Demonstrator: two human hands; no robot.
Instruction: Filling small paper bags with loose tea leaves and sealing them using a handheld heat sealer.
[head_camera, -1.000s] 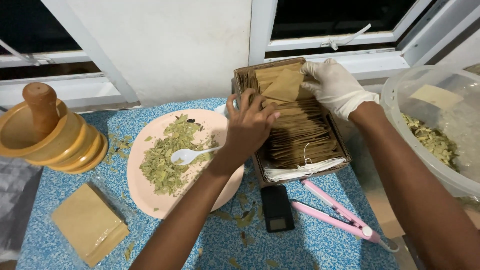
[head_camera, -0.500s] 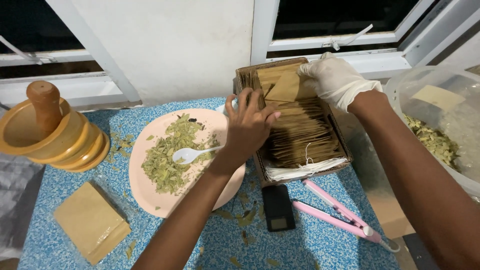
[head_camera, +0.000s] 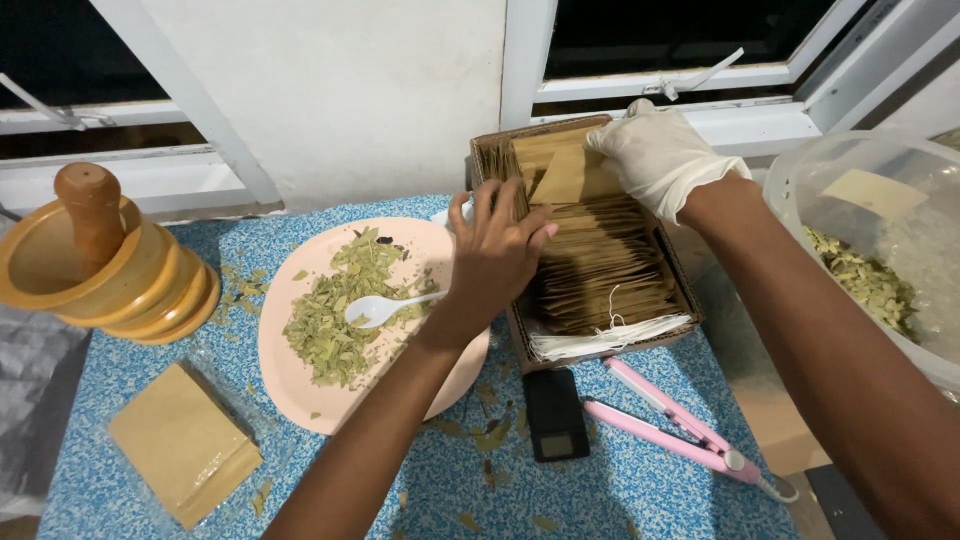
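So, near edge of the blue speckled bench (head_camera: 620, 490): pink flat sealing tongs (head_camera: 680, 430), small black scale (head_camera: 556, 416) | bare left hand (head_camera: 497, 255) fingers spread, bracing the cardboard box (head_camera: 520, 335) so it won't slide | white-gloved right hand (head_camera: 660, 160) pinched on a brown paper sachet (head_camera: 570, 178), lifting it from the back row

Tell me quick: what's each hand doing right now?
Left hand: bare, fingers spread, resting on the brown paper bags in the cardboard box.
Right hand: gloved, pinching one raised bag.
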